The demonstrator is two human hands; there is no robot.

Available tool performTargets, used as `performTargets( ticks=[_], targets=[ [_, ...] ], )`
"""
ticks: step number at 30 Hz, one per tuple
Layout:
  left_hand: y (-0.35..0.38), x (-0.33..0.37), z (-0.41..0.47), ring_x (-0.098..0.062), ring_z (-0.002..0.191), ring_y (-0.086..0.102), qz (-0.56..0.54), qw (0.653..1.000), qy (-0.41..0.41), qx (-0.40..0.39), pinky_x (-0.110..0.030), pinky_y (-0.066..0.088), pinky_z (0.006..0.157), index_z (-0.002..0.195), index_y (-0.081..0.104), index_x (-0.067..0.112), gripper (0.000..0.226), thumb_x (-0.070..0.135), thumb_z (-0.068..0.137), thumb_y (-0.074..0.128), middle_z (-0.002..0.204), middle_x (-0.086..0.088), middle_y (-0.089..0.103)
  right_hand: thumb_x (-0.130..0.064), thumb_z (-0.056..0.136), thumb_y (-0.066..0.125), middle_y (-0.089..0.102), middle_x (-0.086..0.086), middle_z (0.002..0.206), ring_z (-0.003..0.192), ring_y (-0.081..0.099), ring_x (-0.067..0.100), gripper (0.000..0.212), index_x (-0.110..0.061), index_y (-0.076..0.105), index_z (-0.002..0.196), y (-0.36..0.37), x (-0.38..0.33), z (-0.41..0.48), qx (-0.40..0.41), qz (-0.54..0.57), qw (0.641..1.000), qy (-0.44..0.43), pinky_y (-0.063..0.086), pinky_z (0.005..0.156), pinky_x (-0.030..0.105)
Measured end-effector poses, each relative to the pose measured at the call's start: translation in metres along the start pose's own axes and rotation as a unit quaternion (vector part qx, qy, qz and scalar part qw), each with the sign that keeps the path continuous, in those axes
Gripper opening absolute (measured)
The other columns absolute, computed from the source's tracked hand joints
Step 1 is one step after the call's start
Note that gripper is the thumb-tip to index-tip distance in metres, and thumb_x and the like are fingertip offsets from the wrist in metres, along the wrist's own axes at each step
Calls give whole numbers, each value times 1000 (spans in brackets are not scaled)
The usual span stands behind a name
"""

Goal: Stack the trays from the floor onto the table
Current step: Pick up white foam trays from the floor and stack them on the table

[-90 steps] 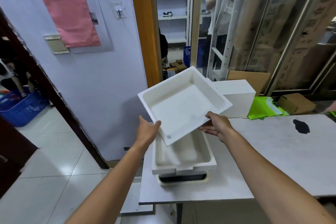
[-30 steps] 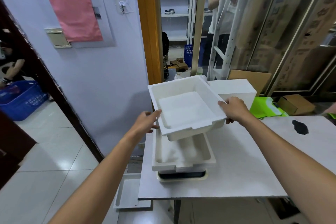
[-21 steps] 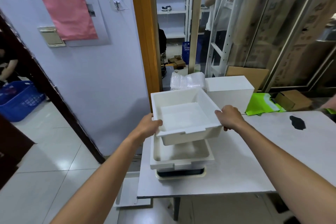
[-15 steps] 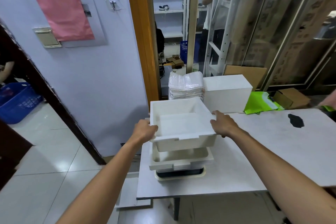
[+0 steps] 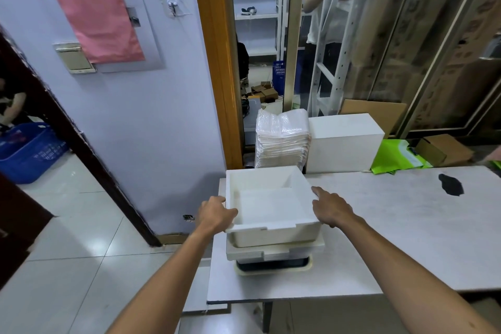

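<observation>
Both left hand point(image 5: 217, 214), right hand point(image 5: 330, 210) hold tray point(image 5: 271, 206); basket point(image 5: 29, 154) print unreadable

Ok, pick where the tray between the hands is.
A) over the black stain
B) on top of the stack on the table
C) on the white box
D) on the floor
B: the tray, held at its sides by the left hand and right hand, sits on top of the stack at the table's left end.
</observation>
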State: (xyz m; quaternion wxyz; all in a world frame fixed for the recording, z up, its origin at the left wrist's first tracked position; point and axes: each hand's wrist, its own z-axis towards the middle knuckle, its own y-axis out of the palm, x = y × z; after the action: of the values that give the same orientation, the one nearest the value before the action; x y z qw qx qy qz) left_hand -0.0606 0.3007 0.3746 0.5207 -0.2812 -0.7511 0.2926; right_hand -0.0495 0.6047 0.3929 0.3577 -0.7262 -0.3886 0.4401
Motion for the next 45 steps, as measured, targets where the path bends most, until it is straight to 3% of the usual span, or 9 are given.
performTargets(
  ticks=[2,6,18,21,25,29,33,37,45],
  targets=[
    [0,6,-6,-19,75,71,13,1000,-2,1,-34,61,77,131,62,22,65,39,68,65,96,-2,74,-29,100,32,61,3,115,61,62,18,56,-35,28,155,4,3,3,-3,-2,1000,9,44,74,30],
    [3,10,-10,-24,76,71,40,999,6,10,-33,61,74,136,58,24,63,33,74,63,98,-4,74,-30,100,30,57,7,132,86,54,26,55,-36,28,155,11,7,11,-6,-8,1000,13,42,93,35],
    [12,6,3,-33,108,60,131,991,19,-2,-42,49,92,134,54,14,45,20,89,53,116,-11,67,-22,99,30,63,5,115,83,56,26,59,-32,21,157,23,-5,18,-28,-14,999,16,44,81,34],
    [16,3,0,-35,116,55,138,990,22,-10,-40,45,87,138,48,14,47,19,91,49,124,-14,63,-24,99,29,66,2,104,77,57,22,61,-37,17,158,26,-1,16,-36,1,999,24,45,74,33],
    [18,-1,0,-41,109,56,153,987,39,-14,-42,45,83,133,43,12,46,17,87,43,118,-20,65,-27,100,27,67,0,94,73,58,21,61,-40,12,158,29,0,15,-39,-7,999,22,43,70,32],
    [25,-2,-4,-43,107,56,158,986,24,-41,-47,46,88,153,20,17,66,18,90,39,119,-20,62,-29,102,26,64,1,89,71,56,19,61,-40,7,159,33,1,15,-41,-29,999,21,40,67,33],
    [21,-6,-3,-31,92,54,203,975,26,-89,-39,44,79,159,4,22,76,22,92,39,113,-15,62,-26,100,29,62,0,85,71,58,20,66,-38,2,159,38,2,15,-50,-32,998,17,42,67,32],
    [16,-4,-2,-25,90,51,218,967,23,-131,-37,45,78,159,-2,20,78,23,94,40,121,-14,61,-20,96,34,62,1,81,68,58,21,72,-35,1,159,40,1,17,-54,-33,998,12,42,62,31],
    [23,-10,1,-30,94,59,201,969,4,-142,-42,53,81,159,-4,23,79,22,93,39,119,-16,61,-15,92,37,58,1,78,64,52,18,83,-30,-10,159,42,3,16,-81,-60,995,3,35,56,31]
  ],
)
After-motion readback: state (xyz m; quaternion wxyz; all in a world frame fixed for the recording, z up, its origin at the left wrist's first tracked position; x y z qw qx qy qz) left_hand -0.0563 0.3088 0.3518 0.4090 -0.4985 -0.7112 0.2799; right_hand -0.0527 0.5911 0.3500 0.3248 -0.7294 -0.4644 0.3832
